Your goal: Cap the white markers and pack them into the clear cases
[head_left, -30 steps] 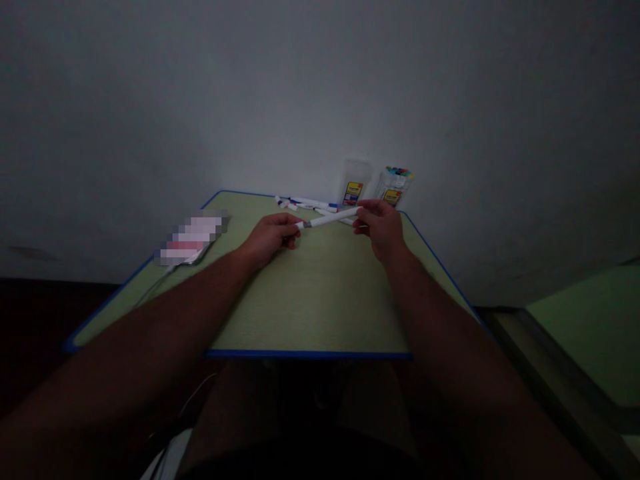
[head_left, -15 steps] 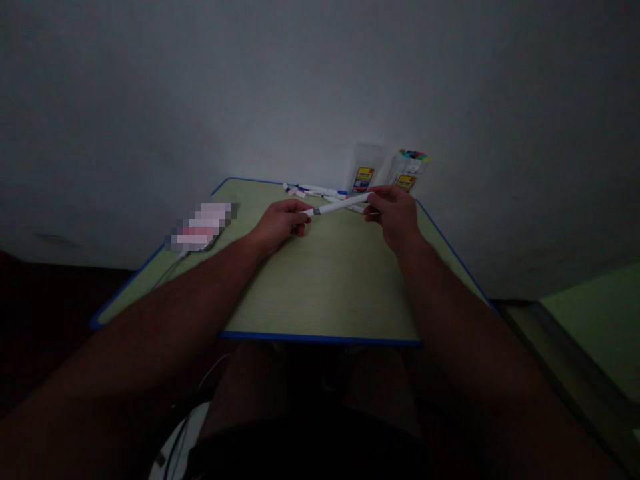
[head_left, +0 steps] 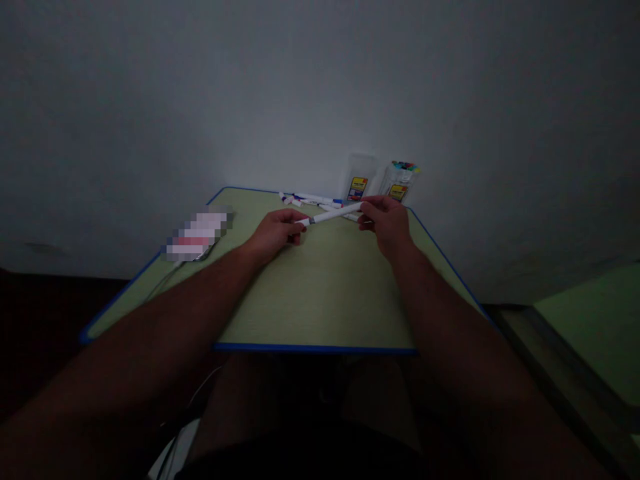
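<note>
Between my two hands a white marker (head_left: 336, 213) is held above the table, its right end slightly higher. My left hand (head_left: 278, 233) pinches its left end, near a grey band. At the other end, my right hand (head_left: 386, 222) grips it between thumb and fingers. Behind it, several white markers (head_left: 320, 199) with blue parts lie in a loose pile, with small white and pink pieces (head_left: 290, 200) at their left. A clear plastic case (head_left: 361, 175) with a yellow label stands at the back. Beside it is a similar case (head_left: 400, 180) holding markers with coloured ends.
The small pale table (head_left: 310, 300) has a blue edge and stands against a grey wall (head_left: 300, 87). At its left lies a blurred-out flat object (head_left: 197, 235) with a white cable (head_left: 163, 280). My legs are under the table's front edge.
The whole view has shifted a little, so everything sits slightly lower and further left. Both hands keep hold of the marker, with no clear change in their grip.
</note>
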The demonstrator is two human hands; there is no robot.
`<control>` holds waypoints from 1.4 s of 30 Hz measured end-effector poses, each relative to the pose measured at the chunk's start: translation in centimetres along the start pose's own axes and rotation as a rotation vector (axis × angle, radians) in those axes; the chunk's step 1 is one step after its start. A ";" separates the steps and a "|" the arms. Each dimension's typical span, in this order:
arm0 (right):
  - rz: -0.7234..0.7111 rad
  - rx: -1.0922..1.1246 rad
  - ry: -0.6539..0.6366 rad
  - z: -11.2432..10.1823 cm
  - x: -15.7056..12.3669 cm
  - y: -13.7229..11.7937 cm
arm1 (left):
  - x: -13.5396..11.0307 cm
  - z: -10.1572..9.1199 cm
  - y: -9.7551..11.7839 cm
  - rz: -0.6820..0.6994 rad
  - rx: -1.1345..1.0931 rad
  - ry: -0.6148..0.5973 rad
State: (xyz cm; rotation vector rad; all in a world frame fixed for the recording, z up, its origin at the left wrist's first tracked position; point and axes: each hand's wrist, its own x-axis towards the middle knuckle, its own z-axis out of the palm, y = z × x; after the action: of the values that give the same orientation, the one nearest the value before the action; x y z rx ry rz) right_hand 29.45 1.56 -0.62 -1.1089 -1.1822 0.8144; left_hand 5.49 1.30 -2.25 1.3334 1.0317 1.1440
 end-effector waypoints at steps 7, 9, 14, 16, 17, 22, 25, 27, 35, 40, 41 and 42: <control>-0.031 0.050 0.000 -0.2 0.0 -0.1 | 0.1 -0.2 -0.4 0.009 -0.002 -0.024; -0.042 0.066 -0.010 -0.2 -0.1 -0.1 | 0.1 -0.2 -0.3 0.015 0.020 -0.020; -0.059 0.085 -0.038 -0.2 -0.3 -0.1 | -0.3 0.0 0.1 0.022 0.096 -0.004; -0.065 0.091 -0.056 -0.2 -0.3 -0.1 | -0.4 0.0 0.2 0.026 0.115 -0.005; -0.068 0.095 -0.064 -0.2 -0.3 -0.1 | -0.3 0.0 0.1 0.028 0.122 -0.006; -0.073 0.109 -0.085 -0.3 -0.3 0.0 | 0.0 -0.2 -0.4 0.045 0.169 -0.012; -0.065 0.121 -0.085 -0.2 -0.4 0.0 | 0.1 -0.3 -0.6 0.055 0.168 -0.023; -0.059 0.122 -0.080 -0.2 -0.4 0.0 | 0.1 -0.3 -0.6 0.055 0.157 -0.029; -0.044 0.127 -0.087 -0.1 -0.4 -0.2 | -0.1 -0.3 -0.4 0.052 0.173 -0.034; -0.020 0.111 -0.071 0.0 -0.5 -0.3 | 0.0 -0.5 -0.5 0.053 0.136 -0.003; -0.020 0.106 -0.068 0.0 -0.6 -0.3 | 0.0 -0.5 -0.6 0.048 0.128 0.000; -0.021 0.100 -0.066 0.0 -0.6 -0.3 | 0.0 -0.5 -0.6 0.044 0.123 0.001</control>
State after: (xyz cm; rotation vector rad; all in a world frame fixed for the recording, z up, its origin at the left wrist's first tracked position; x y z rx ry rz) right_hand 29.28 0.89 -0.50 -0.9926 -1.1928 0.8897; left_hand 5.00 1.42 -2.88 1.4586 1.0925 1.1294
